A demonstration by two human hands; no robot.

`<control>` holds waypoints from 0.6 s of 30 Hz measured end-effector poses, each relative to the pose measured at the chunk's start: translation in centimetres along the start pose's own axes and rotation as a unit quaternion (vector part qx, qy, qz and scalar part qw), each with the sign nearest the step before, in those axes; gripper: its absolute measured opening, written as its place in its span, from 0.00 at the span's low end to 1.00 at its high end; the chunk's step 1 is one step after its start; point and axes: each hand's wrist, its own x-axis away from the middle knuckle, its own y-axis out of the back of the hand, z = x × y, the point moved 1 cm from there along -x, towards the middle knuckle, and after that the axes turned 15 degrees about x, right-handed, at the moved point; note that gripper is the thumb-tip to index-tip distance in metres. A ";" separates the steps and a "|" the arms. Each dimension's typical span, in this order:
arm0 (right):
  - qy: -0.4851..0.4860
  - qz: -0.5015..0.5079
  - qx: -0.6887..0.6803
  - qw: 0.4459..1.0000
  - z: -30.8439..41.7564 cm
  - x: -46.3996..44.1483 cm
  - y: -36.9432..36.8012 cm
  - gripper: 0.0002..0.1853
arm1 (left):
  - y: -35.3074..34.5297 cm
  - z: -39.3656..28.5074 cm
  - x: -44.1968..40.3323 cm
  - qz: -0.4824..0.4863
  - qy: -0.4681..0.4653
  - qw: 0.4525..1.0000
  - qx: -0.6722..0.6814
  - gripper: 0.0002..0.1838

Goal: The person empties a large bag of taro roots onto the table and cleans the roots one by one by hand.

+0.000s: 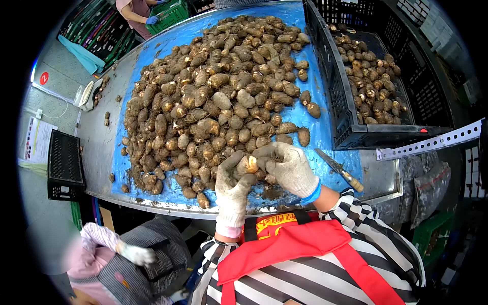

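In the head view a small brown taro [251, 163] with a pale cut end sits between my two hands, above the near edge of a big taro pile [203, 101]. My left hand [233, 187], in a soiled white glove, is closed around it from the left. My right hand [291, 168], gloved too with a blue band at the wrist, has bent fingers pinching the taro's right side; the fingertips partly cover it. To the right of that hand a knife [339, 171] with a wooden handle lies on the blue sheet [321, 131].
A black crate [351, 133] holding taros stands at the right of the metal table [96, 157]. Another black crate [66, 165] is at the left edge. A co-worker [122, 259] is close at lower left; another person [137, 14] handles a green crate [170, 15] at the far side.
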 end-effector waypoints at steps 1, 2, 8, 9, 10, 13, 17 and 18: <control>0.055 -0.036 0.041 0.997 -0.1 0.0 -0.4 0.09 | -0.3 -0.3 0.1 -0.018 -0.009 1.000 -0.008 0.34; 0.110 -0.071 0.081 0.988 -0.5 0.0 -1.2 0.07 | -0.8 -0.8 0.1 -0.035 -0.018 0.999 -0.015 0.34; 0.162 0.003 0.039 0.986 -0.8 0.8 -2.0 0.08 | 0.4 -0.3 -1.4 -0.048 -0.008 0.989 0.138 0.38; 0.074 -0.010 -0.048 0.996 -1.0 0.6 -1.6 0.09 | 0.5 -0.3 -1.2 -0.033 -0.006 0.988 0.153 0.37; 0.064 -0.025 -0.019 0.997 -1.0 0.2 -1.1 0.10 | 0.5 -0.3 -1.0 -0.016 -0.003 0.986 0.168 0.36; 0.070 -0.040 -0.044 0.996 -0.7 -0.9 -0.9 0.11 | 0.3 0.5 -0.9 0.004 0.008 0.985 0.175 0.34; 0.169 -0.110 0.134 0.970 -0.5 -0.6 -1.3 0.11 | -0.1 0.6 -0.6 -0.013 0.002 0.989 0.144 0.35; 0.165 -0.123 0.121 0.971 -0.6 -0.6 -1.6 0.10 | 0.2 0.5 -0.5 -0.009 0.009 0.990 0.140 0.35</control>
